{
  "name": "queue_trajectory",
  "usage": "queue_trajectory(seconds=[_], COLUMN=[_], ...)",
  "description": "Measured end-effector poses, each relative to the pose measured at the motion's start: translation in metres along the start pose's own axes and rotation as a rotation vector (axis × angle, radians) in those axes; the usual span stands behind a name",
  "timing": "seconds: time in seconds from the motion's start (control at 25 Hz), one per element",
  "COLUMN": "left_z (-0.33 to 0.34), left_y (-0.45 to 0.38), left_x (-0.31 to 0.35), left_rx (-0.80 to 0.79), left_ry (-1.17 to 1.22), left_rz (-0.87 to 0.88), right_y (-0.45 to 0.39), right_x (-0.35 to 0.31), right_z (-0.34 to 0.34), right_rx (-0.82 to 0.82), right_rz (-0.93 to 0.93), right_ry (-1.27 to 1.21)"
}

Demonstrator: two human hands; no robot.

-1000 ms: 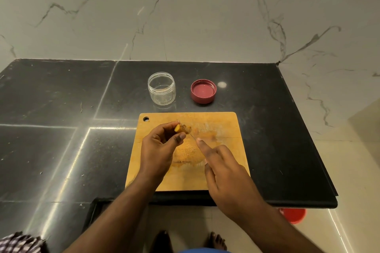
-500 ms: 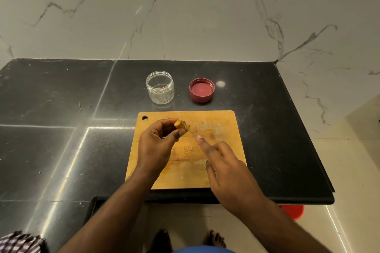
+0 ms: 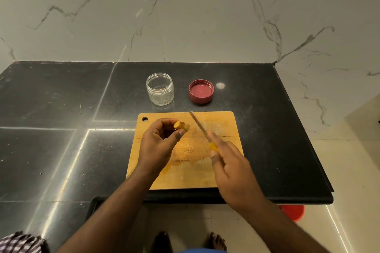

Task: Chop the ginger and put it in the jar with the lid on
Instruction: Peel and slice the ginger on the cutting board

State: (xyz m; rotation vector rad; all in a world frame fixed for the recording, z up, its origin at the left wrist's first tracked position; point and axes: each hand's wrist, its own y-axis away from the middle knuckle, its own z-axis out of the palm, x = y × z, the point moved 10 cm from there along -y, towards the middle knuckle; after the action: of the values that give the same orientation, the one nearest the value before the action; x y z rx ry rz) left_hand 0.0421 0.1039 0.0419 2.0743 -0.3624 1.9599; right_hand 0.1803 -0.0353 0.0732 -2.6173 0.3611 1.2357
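A small piece of ginger [image 3: 181,126] with a yellow cut face is pinched between the thumb and fingers of my left hand [image 3: 158,144], just above the wooden cutting board [image 3: 218,123]. My right hand [image 3: 232,168] grips a knife [image 3: 198,125] by its yellow handle; the thin blade points away toward the board's far edge, to the right of the ginger and apart from it. Behind the board stand an open clear jar [image 3: 160,88] and, to its right, a red lid [image 3: 201,91] lying upside down.
The black stone counter [image 3: 61,129] ends at a marble wall behind and at an edge on the right. A yellowish stain marks the board's middle. On the floor below, part of a red object [image 3: 293,212] and my bare feet show.
The knife has swung away from the ginger, so the blade now shows to its right, pointing toward the board's far edge. My left hand still holds the ginger in about the same place.
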Motion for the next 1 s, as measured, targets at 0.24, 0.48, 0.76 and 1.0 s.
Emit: queue_trajectory(seconds=[0.24, 0.48, 0.76, 1.0], left_z=[0.012, 0.017, 0.02, 0.022], left_y=[-0.007, 0.0, 0.001, 0.004], left_x=[-0.049, -0.051, -0.046, -0.042], left_rx=[-0.028, 0.006, 0.003, 0.003], left_ry=[-0.093, -0.08, -0.092, -0.112], left_rz=[-0.182, -0.154, -0.121, -0.108], right_y=[0.003, 0.009, 0.009, 0.012], right_x=[0.063, 0.061, 0.061, 0.063], right_z=[0.024, 0.036, 0.033, 0.032], right_rx=[-0.002, -0.04, -0.035, -0.02], right_rz=[0.466, 0.522, 0.545, 0.548], right_ry=[-0.614, -0.711, -0.794, -0.81])
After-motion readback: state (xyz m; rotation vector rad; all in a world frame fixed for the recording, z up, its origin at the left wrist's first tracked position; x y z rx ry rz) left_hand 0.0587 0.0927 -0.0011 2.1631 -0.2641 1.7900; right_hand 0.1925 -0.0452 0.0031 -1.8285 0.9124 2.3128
